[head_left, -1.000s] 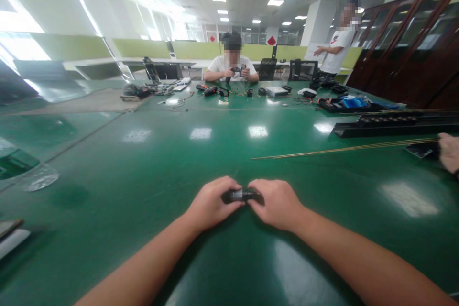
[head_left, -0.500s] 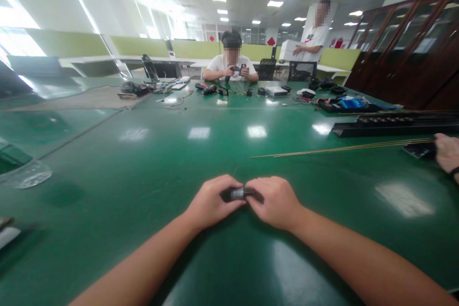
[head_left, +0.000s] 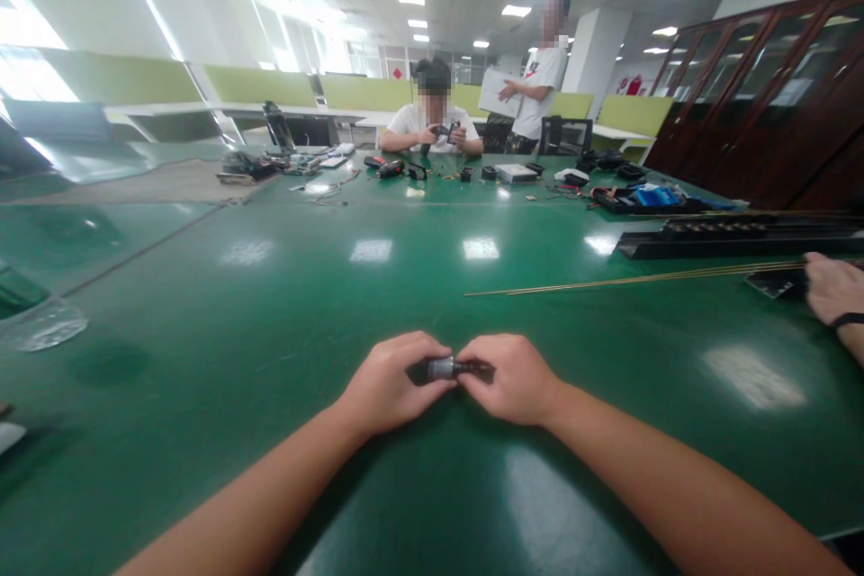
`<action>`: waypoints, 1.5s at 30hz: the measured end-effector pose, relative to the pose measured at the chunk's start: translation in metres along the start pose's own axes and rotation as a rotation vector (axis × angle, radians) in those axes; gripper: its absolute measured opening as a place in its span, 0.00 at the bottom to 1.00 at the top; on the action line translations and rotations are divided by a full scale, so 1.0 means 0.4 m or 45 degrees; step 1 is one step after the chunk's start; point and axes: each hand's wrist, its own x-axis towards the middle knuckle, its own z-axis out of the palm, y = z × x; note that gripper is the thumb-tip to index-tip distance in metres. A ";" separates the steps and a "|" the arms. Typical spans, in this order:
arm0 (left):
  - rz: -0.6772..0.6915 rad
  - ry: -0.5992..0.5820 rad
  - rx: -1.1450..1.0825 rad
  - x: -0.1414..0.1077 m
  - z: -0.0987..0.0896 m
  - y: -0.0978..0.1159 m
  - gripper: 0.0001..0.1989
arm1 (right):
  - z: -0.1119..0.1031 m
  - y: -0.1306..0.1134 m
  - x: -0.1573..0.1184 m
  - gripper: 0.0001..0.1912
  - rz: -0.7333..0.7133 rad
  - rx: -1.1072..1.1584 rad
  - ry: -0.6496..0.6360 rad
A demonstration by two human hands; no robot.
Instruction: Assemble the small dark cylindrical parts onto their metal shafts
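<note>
Between my two hands, low over the green tabletop (head_left: 317, 306), is a small dark cylindrical object with a silver-grey band (head_left: 442, 367). My left hand (head_left: 386, 385) is closed round its left end, thumb below and fingers above. The narrower dark right end sits in the pinched fingers of my right hand (head_left: 514, 378). The fingertips of both hands come close together near the grey band. Much of the object is hidden by my fingers, and its exact kind cannot be made out.
Thin brass-coloured rods (head_left: 587, 284) lie to the right, near another person's hand (head_left: 833, 288). Black rails (head_left: 729, 238) lie behind them. A clear container (head_left: 44, 324) stands at left. Tools and parts, including a power drill (head_left: 390, 169), line the far side, before a seated person (head_left: 432, 117).
The standing person carrying a white box has moved left in the background. My hands keep their hold on the small cylinder, nearly in place; the view has shifted slightly.
</note>
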 end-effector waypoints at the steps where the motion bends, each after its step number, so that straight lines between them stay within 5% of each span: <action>1: -0.012 0.007 0.007 0.000 0.000 0.000 0.10 | -0.001 0.001 0.001 0.06 0.003 0.005 -0.001; 45: -0.002 0.052 0.028 -0.005 -0.009 0.009 0.10 | -0.024 0.010 0.007 0.05 0.315 0.416 -0.057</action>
